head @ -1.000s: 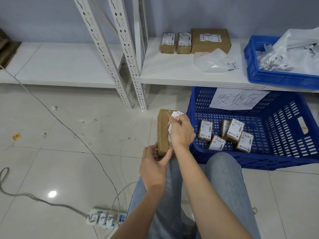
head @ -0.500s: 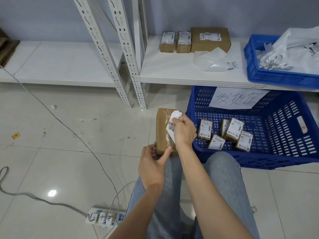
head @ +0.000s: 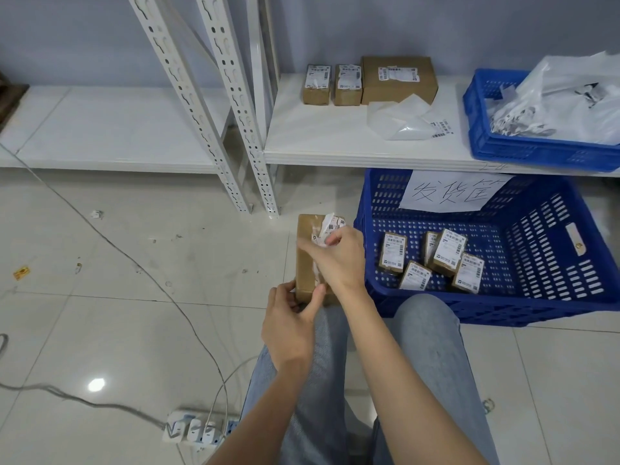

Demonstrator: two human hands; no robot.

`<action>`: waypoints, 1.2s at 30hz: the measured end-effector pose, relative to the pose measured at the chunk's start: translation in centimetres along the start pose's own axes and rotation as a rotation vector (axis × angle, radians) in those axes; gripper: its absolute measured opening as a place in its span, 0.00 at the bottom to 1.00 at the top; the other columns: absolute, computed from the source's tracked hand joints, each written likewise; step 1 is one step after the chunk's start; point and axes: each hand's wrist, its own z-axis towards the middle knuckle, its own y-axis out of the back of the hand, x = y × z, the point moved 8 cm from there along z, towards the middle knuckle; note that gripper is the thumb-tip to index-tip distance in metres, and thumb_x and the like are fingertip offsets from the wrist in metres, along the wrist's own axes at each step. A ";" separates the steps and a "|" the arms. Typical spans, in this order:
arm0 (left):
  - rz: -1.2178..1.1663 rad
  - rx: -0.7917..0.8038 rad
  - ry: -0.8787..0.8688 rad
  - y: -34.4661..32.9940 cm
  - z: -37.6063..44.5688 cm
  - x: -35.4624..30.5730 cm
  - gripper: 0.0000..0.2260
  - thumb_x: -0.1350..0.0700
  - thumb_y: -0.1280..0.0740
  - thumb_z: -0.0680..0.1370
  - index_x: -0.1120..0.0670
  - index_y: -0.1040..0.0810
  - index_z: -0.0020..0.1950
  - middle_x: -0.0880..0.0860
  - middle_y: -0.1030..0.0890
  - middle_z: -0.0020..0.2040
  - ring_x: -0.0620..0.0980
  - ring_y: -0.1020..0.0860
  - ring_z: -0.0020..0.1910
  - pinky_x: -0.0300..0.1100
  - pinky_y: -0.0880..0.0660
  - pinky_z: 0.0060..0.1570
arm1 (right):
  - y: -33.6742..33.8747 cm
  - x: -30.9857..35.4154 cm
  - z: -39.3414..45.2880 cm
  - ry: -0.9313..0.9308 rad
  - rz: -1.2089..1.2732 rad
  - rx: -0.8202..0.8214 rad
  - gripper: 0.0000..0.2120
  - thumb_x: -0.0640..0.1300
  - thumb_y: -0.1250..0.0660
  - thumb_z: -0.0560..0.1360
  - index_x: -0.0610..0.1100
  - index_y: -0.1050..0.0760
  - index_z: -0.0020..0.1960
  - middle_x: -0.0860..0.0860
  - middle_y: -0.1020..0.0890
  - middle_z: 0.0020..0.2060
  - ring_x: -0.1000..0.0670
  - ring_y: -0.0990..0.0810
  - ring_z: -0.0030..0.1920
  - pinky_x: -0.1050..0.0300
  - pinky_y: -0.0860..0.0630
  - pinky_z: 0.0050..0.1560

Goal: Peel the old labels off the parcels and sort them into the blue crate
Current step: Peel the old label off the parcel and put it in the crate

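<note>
- Parcel [head: 307, 260] stands on end over the person's knee, just left of the blue crate [head: 553, 250] — probably so the drop afterwards is short.
- Left hand [head: 288, 333] grips its bottom end, likely bracing it against the pull.
- Right hand [head: 339, 260] pinches the old label [head: 327, 229], partly lifted and crumpled.
- Small labelled boxes [head: 432, 260] already lie inside the crate — more wait on the shelf [head: 335, 142].

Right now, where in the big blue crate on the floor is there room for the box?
The big blue plastic crate has bare floor along its right side, by the slotted wall, and behind the five small labelled cardboard parcels. Those crowd the near-left middle.
</note>
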 end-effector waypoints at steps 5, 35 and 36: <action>-0.017 -0.004 0.006 0.2 -0.1 -0.3 0.26 0.31 0.36 0.69 0.50 0.22 0.53 0.42 0.21 0.44 0.33 0.23 0.39 0.24 0.31 0.38 | -0.1 -0.6 0.2 0.061 0.015 -0.032 0.06 0.44 0.26 0.72 0.44 0.23 0.41 0.48 0.24 0.64 0.56 0.28 0.63 0.72 0.31 0.59; 0.008 -0.009 0.001 0.1 -0.1 -0.2 0.18 0.38 0.31 0.72 0.51 0.21 0.52 0.41 0.22 0.43 0.29 0.24 0.39 0.21 0.32 0.38 | -0.6 0.4 1.0 0.032 -0.227 -0.125 0.13 0.53 0.33 0.77 0.44 0.28 0.42 0.46 0.22 0.50 0.51 0.26 0.41 0.57 0.32 0.43; 0.003 -0.007 0.003 0.1 0.0 -0.1 0.18 0.38 0.31 0.72 0.51 0.22 0.52 0.41 0.21 0.43 0.28 0.24 0.40 0.21 0.32 0.38 | -0.5 0.4 1.0 0.039 -0.231 -0.151 0.13 0.51 0.35 0.78 0.45 0.29 0.39 0.46 0.20 0.48 0.51 0.26 0.40 0.57 0.30 0.42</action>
